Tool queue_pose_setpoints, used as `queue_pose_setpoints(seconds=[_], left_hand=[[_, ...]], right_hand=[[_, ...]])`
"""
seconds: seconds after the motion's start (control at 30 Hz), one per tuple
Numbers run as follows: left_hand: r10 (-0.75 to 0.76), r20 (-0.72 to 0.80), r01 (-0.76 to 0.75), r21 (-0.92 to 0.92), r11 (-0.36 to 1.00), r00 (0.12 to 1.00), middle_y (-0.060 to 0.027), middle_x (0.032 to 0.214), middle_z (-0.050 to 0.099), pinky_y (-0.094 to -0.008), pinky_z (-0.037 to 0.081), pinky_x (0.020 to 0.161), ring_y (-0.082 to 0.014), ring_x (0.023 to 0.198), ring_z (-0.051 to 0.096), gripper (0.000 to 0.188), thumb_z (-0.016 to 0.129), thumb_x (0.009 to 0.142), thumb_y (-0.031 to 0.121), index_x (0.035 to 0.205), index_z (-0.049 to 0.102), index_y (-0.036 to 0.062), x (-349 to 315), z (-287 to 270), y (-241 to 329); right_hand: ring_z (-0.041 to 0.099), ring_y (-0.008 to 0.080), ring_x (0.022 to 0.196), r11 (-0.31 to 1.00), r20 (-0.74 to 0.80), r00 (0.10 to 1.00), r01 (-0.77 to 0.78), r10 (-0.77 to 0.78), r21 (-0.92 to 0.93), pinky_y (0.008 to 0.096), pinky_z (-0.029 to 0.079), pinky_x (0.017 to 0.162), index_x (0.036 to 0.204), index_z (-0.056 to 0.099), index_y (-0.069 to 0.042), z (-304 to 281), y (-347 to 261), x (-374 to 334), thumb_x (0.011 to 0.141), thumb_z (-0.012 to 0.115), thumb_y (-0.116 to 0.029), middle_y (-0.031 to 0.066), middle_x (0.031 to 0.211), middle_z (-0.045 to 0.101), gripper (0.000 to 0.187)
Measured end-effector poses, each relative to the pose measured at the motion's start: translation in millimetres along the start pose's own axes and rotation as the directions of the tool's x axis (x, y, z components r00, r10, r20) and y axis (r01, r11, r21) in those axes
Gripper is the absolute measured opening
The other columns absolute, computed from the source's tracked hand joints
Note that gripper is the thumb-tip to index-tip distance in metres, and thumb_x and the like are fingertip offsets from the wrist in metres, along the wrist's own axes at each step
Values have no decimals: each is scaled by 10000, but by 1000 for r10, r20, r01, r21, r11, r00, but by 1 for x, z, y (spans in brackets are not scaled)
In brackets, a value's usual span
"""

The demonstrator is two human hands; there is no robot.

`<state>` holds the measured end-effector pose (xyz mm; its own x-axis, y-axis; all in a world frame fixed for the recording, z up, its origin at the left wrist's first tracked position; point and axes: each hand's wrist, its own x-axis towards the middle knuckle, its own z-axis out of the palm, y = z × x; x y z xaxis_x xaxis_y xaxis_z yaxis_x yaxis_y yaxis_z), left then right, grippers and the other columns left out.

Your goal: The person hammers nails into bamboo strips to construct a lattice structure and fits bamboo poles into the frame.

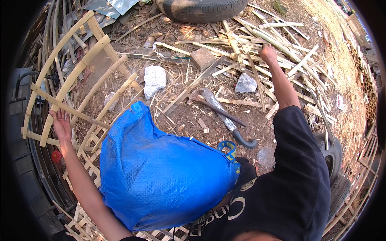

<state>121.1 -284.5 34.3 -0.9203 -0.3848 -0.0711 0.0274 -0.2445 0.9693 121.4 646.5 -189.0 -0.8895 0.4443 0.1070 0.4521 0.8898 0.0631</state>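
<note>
On the left, my left hand [62, 124] is at a lattice of pale bamboo slats [72, 107], its fingers closed round one of the long slats. The lattice stands tilted beside my left forearm. My right hand [268, 54] reaches far to the right, closed at a heap of split bamboo strips [295, 74]; its fingertips are partly hidden, and it seems to grip a strip there. Across my lap lies a blue woven plastic sheet [165, 176]. Beyond it, a large knife [229, 124] with a black hooked handle rests on the ground, a dark rod [225, 112] across it.
A brick-like block [202, 59], a white stone [155, 81] and a grey stone [246, 83] lie on the littered dirt ahead. A tyre [201, 11] lies at the far edge. More tyres [339, 193] stand at my right. Bamboo poles [56, 36] lean at far left.
</note>
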Motion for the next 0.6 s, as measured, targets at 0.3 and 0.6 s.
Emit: queue_pose_setpoints(seconds=[0.3,0.6], left_hand=[[59,-78,-59,3,998,995,-100,1341,554,-324,364,990,-168,1182,506,627,459,978,549,1378,448,67,-6,7,4],[42,26,-41,-32,999,999,-73,1259,598,-284,415,902,-145,1100,530,607,524,947,546,1324,494,72,1,20,-12]], right_hand=[[615,346,1075,997,-8,999,37,-37,61,466,476,923,994,729,-124,-22,-13,3,777,759,-467,160,1126,670,407],[635,365,1029,964,-51,964,264,-262,38,638,419,895,1118,655,-112,-6,36,12,889,607,-410,174,1024,698,380]])
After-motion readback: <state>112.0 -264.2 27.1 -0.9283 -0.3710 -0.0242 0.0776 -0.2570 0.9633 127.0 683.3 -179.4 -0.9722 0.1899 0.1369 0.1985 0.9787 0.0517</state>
